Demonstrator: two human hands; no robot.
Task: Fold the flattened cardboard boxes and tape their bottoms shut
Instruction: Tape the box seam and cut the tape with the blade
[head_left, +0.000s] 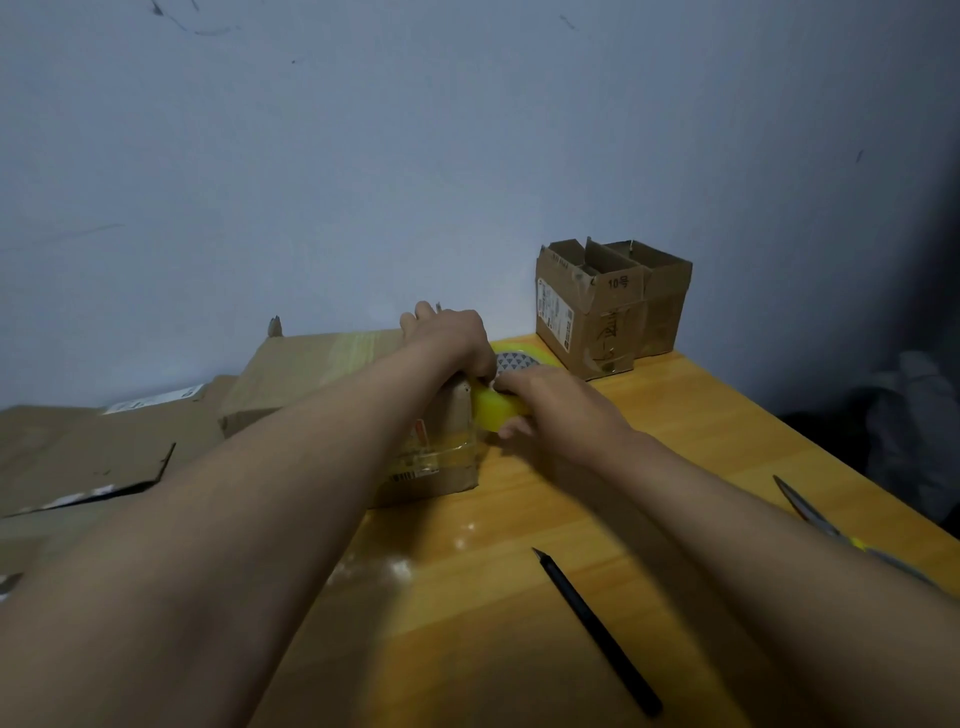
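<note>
The tape roll (497, 410) is gripped by the right hand (550, 400) beside the box (332, 374), which is held by the left hand (447, 338); tape may be wrinkled if pulled askew

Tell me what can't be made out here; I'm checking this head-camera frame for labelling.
- Tape roll: mostly covered by the right hand; its free end cannot be seen.
- Box being taped: the left hand and forearm hide its near top, so the seam is unseen.
- Scissors: handles cut off by the right edge.
- Labels on the finished box: too small to read.
- Flattened cardboard: cut off at the left edge.
</note>
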